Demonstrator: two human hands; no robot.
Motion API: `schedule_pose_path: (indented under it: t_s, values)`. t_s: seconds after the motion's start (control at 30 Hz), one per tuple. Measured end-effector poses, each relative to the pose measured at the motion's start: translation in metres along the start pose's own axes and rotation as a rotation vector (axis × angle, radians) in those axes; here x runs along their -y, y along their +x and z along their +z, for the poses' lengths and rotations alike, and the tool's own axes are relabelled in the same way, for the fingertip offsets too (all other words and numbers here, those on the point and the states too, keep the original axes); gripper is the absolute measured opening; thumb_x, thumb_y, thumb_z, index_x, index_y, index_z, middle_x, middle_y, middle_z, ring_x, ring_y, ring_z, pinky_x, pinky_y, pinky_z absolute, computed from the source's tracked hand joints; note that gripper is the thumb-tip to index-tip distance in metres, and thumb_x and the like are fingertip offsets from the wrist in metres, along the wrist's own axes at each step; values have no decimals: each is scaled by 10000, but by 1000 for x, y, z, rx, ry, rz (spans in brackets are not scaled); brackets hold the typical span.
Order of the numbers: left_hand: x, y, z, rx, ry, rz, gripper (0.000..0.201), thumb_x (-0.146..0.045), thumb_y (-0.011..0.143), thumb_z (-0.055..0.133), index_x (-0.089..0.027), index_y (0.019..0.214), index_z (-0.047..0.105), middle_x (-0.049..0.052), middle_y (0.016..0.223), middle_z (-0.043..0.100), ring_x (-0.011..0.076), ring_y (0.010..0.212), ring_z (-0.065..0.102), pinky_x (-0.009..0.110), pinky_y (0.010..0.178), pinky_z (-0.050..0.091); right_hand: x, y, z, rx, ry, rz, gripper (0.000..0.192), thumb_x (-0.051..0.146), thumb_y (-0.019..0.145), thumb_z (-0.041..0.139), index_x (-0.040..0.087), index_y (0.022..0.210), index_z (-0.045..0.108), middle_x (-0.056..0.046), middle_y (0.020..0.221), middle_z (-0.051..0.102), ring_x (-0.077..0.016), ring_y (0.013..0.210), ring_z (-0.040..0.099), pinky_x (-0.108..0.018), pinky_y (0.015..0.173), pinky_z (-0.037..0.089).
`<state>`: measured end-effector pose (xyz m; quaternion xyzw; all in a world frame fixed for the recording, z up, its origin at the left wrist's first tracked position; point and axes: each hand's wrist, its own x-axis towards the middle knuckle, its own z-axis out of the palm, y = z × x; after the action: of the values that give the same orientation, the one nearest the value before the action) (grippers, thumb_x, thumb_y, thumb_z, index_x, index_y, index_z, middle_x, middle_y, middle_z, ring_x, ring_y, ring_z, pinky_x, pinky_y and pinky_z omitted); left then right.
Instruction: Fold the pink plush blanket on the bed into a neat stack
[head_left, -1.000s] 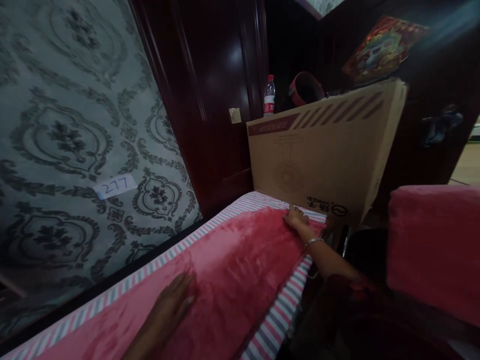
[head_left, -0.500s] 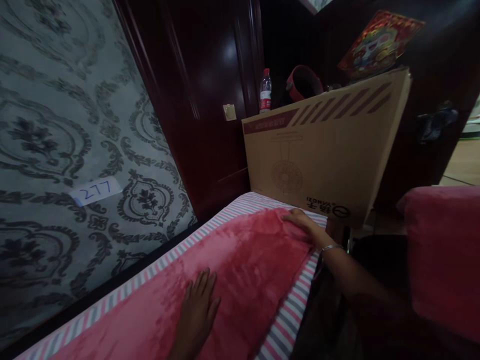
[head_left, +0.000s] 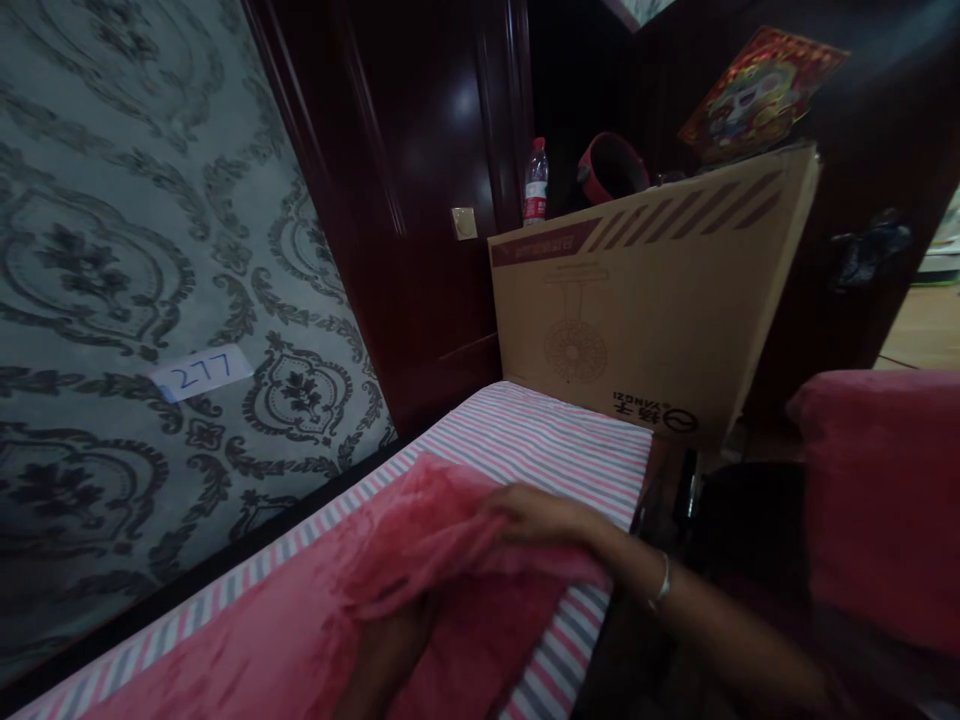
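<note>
Blanket [head_left: 315, 640], red & fleecy, lay along the bed [head_left: 555, 445] nearest the camera, its far end folded back over itself into a loose flap approx. mid-frame. L hand [head_left: 394, 645] sat under that flap, wrist & palm showing, fingers hidden by the fabric, so couldn't tell if it gripped or lay flat. R hand [head_left: 536, 520] came in from the right w/ a bangle [head_left: 661, 583] at the wrist; fingers curled down on the flap's top edge, closed on the blanket. Beyond the fold the striped sheet, pink/grey/white, was bare up to the bed's far end. At the right edge a second red cloth [head_left: 877, 500] hung in a bulky mass, apart from the bed. Past the bed's end stood a big carton [head_left: 645, 300], upright, w/ a fan drawing & upside-down print on its face. On top, at the back: a water bottle [head_left: 535, 185], red label, upright; just right of it a round red item [head_left: 611, 165], too dark to tell what. Behind was dark wood panelling w/ a small switch plate [head_left: 464, 222]. Left wall had grey damask wallpaper w/ a label [head_left: 201, 372] reading 277. A colourful poster [head_left: 761, 90] was at the top right.
</note>
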<state>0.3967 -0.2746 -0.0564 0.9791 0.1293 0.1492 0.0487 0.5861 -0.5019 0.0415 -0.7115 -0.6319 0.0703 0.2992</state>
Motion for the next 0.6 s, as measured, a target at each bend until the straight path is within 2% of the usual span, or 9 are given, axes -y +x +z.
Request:
schedule_pose_path:
  t_s: [0.03, 0.1, 0.13, 0.2, 0.27, 0.37, 0.5, 0.6]
  values:
    - [-2, -1, -2, 21, 14, 5, 423, -374, 933, 425, -338, 1272, 675, 38, 1280, 699, 294, 1294, 571, 503, 1078, 466, -18, 3, -25, -91, -24, 159, 292, 260, 828, 631, 210, 1100, 727, -46, 1108, 739, -202, 1002, 665, -279, 913, 498]
    - [-6, 0, -8, 54, 51, 32, 472, -361, 946, 407, -284, 1366, 609, 59, 1435, 588, 287, 1394, 469, 521, 1159, 374, -56, 3, -68, -360, -129, 700, 278, 266, 838, 624, 229, 1093, 729, -49, 1102, 739, -203, 1020, 664, -263, 903, 490]
    - [-7, 1, -10, 62, 68, 47, 503, -353, 952, 400, -261, 1421, 554, 70, 1506, 509, 287, 1434, 411, 538, 1190, 319, -74, -1, -83, -424, -175, 843, 324, 286, 864, 598, 188, 1151, 713, -114, 1144, 722, -249, 1054, 657, -309, 899, 496]
    - [-9, 3, -13, 77, 84, 61, 538, -343, 965, 383, -240, 1487, 465, 84, 1570, 403, 284, 1469, 346, 565, 1212, 262, -105, -14, -97, -463, -217, 1017, 383, 256, 882, 556, 101, 1207, 687, -222, 1193, 683, -322, 1077, 654, -371, 857, 509]
    - [-8, 4, -12, 92, 94, 68, 540, -345, 973, 382, -244, 1500, 442, 87, 1576, 387, 281, 1471, 343, 566, 1210, 269, -128, -30, -94, -453, -228, 1111, 391, 218, 881, 546, 67, 1215, 681, -248, 1212, 669, -325, 1090, 660, -349, 824, 510]
    - [-3, 4, -4, 52, 115, 92, 520, -344, 979, 395, -262, 1489, 455, 82, 1564, 411, 281, 1460, 365, 565, 1198, 297, -151, -47, -80, -409, -225, 1173, 354, 289, 910, 550, 90, 1148, 719, -208, 1194, 691, -279, 1069, 678, -286, 777, 503]
    - [5, 4, 7, -29, 128, 129, 497, -332, 991, 390, -272, 1479, 464, 74, 1546, 447, 275, 1441, 401, 570, 1174, 336, -168, -54, -74, -334, -220, 1177, 385, 442, 910, 571, 134, 1051, 754, -155, 1095, 735, -241, 931, 710, -264, 701, 493]
    - [9, 3, 12, -70, 132, 150, 500, -330, 993, 398, -279, 1488, 448, 67, 1546, 451, 265, 1439, 405, 558, 1173, 339, -175, -56, -78, -325, -279, 1129, 343, 353, 880, 623, 162, 1147, 723, -143, 1204, 701, -244, 1058, 677, -259, 778, 486]
